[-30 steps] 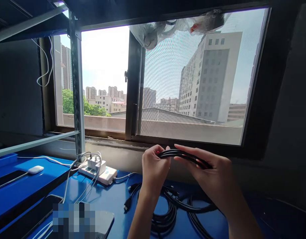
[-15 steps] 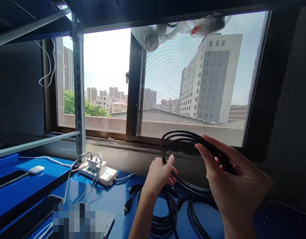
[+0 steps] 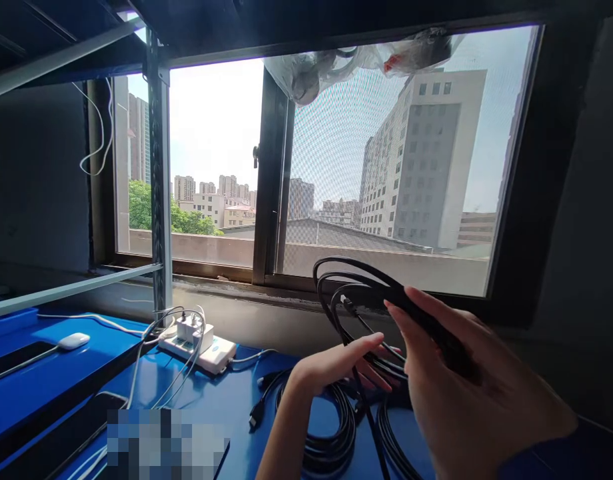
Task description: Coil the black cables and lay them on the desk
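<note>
My right hand [image 3: 479, 397] grips a bundle of looped black cable [image 3: 424, 319] between thumb and fingers, in front of the window's lower right. Its loops fan out to the left. A cable end with a light-tipped plug [image 3: 347, 305] shows inside them. My left hand [image 3: 331, 367] is under the loops with its fingers stretched out and apart, close to the cable strands; whether it touches them I cannot tell. Below it, a coiled black cable [image 3: 339, 453] with plug ends lies on the blue table [image 3: 226, 393]. Another black coil [image 3: 389, 433] lies to its right, partly hidden by my right arm.
A white power strip [image 3: 219, 353] with chargers and wires stands by the grey shelf post [image 3: 160, 200]. Dark phones [image 3: 94, 420] lie at the left, beside a blurred-out patch. A crossbar [image 3: 76, 291] spans the left side. Plastic bags [image 3: 306, 77] hang before the window.
My left hand has loosened from the cable loops, spreading its fingers to the right. The loops have fanned wider and a plug end now shows. My right hand has turned slightly, still holding the bundle.
</note>
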Motion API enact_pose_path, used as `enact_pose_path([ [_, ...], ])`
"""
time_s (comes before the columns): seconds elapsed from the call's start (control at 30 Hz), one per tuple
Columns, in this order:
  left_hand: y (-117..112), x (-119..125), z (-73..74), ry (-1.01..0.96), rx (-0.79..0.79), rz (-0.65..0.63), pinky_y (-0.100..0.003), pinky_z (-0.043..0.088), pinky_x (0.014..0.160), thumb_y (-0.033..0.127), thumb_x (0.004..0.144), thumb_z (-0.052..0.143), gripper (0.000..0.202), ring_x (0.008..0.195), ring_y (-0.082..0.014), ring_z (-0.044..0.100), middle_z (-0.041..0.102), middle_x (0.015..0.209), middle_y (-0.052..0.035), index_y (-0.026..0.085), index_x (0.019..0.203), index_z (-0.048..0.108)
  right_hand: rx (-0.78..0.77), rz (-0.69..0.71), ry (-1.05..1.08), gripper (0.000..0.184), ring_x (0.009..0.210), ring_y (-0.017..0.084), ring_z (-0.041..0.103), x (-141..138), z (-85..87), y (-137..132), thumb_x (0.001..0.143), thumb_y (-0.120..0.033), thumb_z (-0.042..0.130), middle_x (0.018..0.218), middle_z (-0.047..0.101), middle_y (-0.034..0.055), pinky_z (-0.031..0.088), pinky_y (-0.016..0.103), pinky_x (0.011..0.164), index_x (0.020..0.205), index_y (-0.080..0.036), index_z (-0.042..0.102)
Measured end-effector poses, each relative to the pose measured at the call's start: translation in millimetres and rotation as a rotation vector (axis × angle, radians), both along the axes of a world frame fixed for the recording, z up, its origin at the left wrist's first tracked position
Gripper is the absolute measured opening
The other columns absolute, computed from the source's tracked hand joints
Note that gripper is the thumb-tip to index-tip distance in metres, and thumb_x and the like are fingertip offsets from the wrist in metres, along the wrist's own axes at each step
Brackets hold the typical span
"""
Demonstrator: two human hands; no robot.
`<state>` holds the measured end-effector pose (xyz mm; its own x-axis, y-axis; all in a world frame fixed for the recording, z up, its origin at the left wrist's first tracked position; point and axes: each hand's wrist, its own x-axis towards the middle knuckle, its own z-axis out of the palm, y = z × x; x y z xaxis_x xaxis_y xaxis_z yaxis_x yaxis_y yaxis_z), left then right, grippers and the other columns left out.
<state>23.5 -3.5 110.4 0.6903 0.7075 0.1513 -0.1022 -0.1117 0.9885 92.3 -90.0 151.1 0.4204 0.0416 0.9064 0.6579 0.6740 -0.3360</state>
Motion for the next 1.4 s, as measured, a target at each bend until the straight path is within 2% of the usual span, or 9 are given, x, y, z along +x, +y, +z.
enact_pose_path([
  [0.1, -1.7, 2.3, 5.0, -0.242, 0.056, 0.075, -0.025, 0.049, 0.072, 0.053, 0.079, 0.057, 0.035, 0.074, -0.0154, 0.066, 0.071, 0.078, -0.0020, 0.020, 0.080, 0.068, 0.004, 0.097, 0.147, 0.011, 0.049, 0.017, 0.060, -1.8, 2.3, -1.7, 0.076, -0.037, 0.074, 0.066, 0.068, 0.0010, 0.051, 0.033, 0.048, 0.079, -0.027, 0.070],
  [0.2, -5.7, 3.6, 13.0, -0.367, 0.048, 0.155, -0.027, 0.049, 0.078, 0.063, 0.076, 0.058, 0.046, 0.082, -0.0180, 0.067, 0.071, 0.081, -0.0040, 0.017, 0.080, 0.063, 0.035, 0.176, 0.352, 0.022, 0.035, 0.008, 0.044, -1.0, 4.6, 5.0, 0.074, -0.041, 0.074, 0.067, 0.067, 0.0014, 0.037, 0.027, 0.034, 0.083, -0.022, 0.066],
  [0.4, -6.3, 3.0, 23.9, -0.671, -0.069, 0.349, -0.026, 0.049, 0.057, 0.073, 0.047, 0.074, 0.066, 0.059, -0.0174, 0.066, 0.068, 0.070, -0.0023, 0.019, 0.073, 0.047, -0.058, 0.293, 0.397, 0.044, 0.038, 0.005, 0.042, 15.3, 5.7, 30.4, 0.073, -0.048, 0.072, 0.078, 0.061, 0.0005, 0.035, 0.021, 0.035, 0.104, -0.020, 0.056],
  [0.57, 0.9, -8.9, 25.6, -0.579, 0.102, 0.606, -0.019, 0.027, 0.035, 0.060, 0.064, 0.063, 0.045, 0.033, -0.0050, 0.043, 0.061, 0.063, 0.0026, 0.019, 0.075, 0.048, -0.240, 0.247, 0.241, 0.056, 0.049, 0.009, 0.051, 31.7, 3.2, 36.2, 0.063, -0.047, 0.079, 0.097, 0.065, 0.0067, 0.041, 0.022, 0.036, 0.111, -0.023, 0.060],
  [0.73, -1.9, -23.2, 32.2, -0.393, 0.278, 0.737, -0.017, 0.022, 0.030, 0.030, 0.064, 0.051, 0.021, 0.027, -0.0046, 0.034, 0.049, 0.048, 0.0093, 0.019, 0.081, 0.053, -0.305, 0.256, -0.018, 0.045, 0.051, 0.008, 0.051, 39.7, -2.2, 40.9, 0.070, -0.045, 0.074, 0.097, 0.069, 0.0048, 0.047, 0.022, 0.044, 0.110, -0.026, 0.067],
  [0.93, -11.0, -29.1, 36.3, -0.312, 0.274, 0.627, -0.017, 0.021, 0.028, 0.034, 0.064, 0.049, 0.021, 0.027, -0.0055, 0.034, 0.046, 0.045, 0.0086, 0.018, 0.077, 0.054, -0.218, 0.230, -0.115, 0.038, 0.045, 0.005, 0.041, 42.0, -3.0, 42.5, 0.073, -0.039, 0.074, 0.085, 0.067, -0.0005, 0.041, 0.020, 0.040, 0.109, -0.028, 0.070],
  [1.1, -7.6, -24.7, 32.2, -0.321, 0.243, 0.564, -0.017, 0.023, 0.028, 0.043, 0.065, 0.057, 0.026, 0.028, -0.0051, 0.034, 0.043, 0.042, 0.0093, 0.019, 0.072, 0.051, -0.275, 0.252, -0.058, 0.048, 0.044, 0.007, 0.042, 44.1, -2.4, 42.7, 0.068, -0.043, 0.077, 0.079, 0.067, 0.0002, 0.042, 0.021, 0.039, 0.112, -0.025, 0.069],
  [1.3, -6.5, -21.7, 32.3, -0.308, 0.247, 0.534, -0.017, 0.022, 0.029, 0.065, 0.051, 0.074, 0.057, 0.029, -0.0026, 0.031, 0.035, 0.042, 0.0113, 0.020, 0.060, 0.041, -0.281, 0.181, -0.103, 0.040, 0.049, 0.009, 0.049, 45.4, -4.4, 44.6, 0.074, -0.050, 0.071, 0.084, 0.068, 0.0031, 0.045, 0.020, 0.041, 0.104, -0.024, 0.071],
  [1.4, -8.5, -23.2, 33.8, -0.300, 0.204, 0.513, -0.017, 0.020, 0.030, 0.078, 0.048, 0.068, 0.066, 0.030, -0.0027, 0.031, 0.036, 0.042, 0.0098, 0.020, 0.058, 0.040, -0.231, 0.131, -0.129, 0.039, 0.046, 0.008, 0.046, 46.9, -5.6, 46.2, 0.076, -0.051, 0.069, 0.082, 0.069, 0.0026, 0.043, 0.019, 0.040, 0.104, -0.024, 0.071],
])
